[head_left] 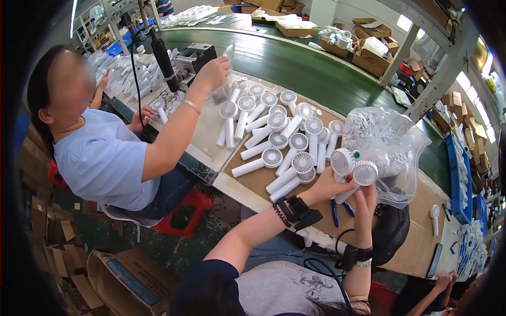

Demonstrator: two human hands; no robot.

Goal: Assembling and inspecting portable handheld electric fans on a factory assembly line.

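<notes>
My left hand (331, 187) is closed around the handle of a white handheld fan (342, 162), whose round grille stands up above the fingers. Close against it, my right hand (365, 203) grips a second white fan (365, 173), its handle slanting down to the left between both hands. The fingers partly hide both handles. A small green spot shows at the top between the two fan heads. Many more white fans (298, 141) lie in a loose pile to the left. Just behind my hands sits a clear plastic bag (382, 137) full of white round parts.
Blue-handled pliers (335, 213) lie beneath my hands. At left, a co-worker (105, 152) reaches over the bench with a small clear bag. A green conveyor belt (316, 71) runs behind. On the right are a single fan (435, 218), a phone-like dark slab (435, 259) and blue trays (459, 179).
</notes>
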